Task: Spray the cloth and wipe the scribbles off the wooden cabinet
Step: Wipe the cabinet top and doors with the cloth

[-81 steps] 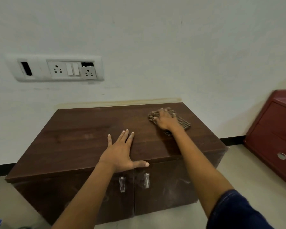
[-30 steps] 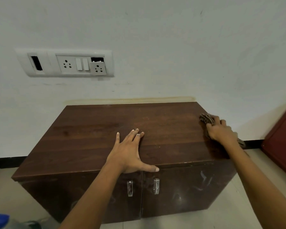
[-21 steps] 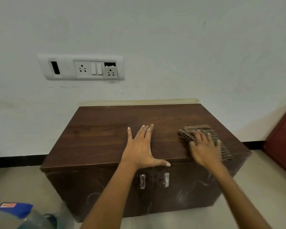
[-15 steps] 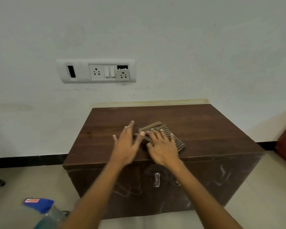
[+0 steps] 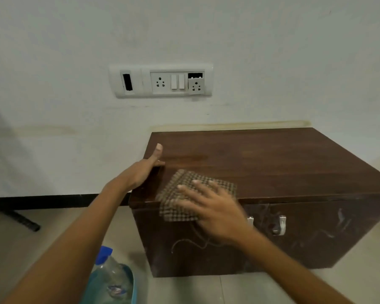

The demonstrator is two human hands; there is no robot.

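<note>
1. The step in hand is the wiping. The left hand [image 5: 144, 171] braces against the left edge of the dark brown wooden cabinet [image 5: 272, 163]. One finger is straight and raised and the thumb lies on the top. It holds nothing loose and seems open, though its other fingers are hidden by the edge.
2. The brown checked woven cloth [image 5: 184, 189] lies at the front left corner of the cabinet top, its near part drooping over the front edge. The right hand [image 5: 215, 210] presses it flat with spread, straight fingers and does not grip it. The hand is blurred, which suggests a stroke under way.
3. I judge the task partly done. The pale thin scribbles [image 5: 193, 243] on the cabinet's front doors remain, some under the cloth and more toward the right door.
4. The next move calls for bringing the cloth down onto the vertical door face. The fingers would have to gather it so that it does not slip off, then rub across the lines. It may first need more spray.
5. The cabinet top is smooth grained wood, and no clear marks show on it. Two small metal door handles [image 5: 280, 224] sit on its front.
6. On the pale tiled floor left of the cabinet stands a clear plastic spray bottle with a blue cap [image 5: 106, 270]. On the white wall above the cabinet is a white socket and switch panel [image 5: 162, 82].
</note>
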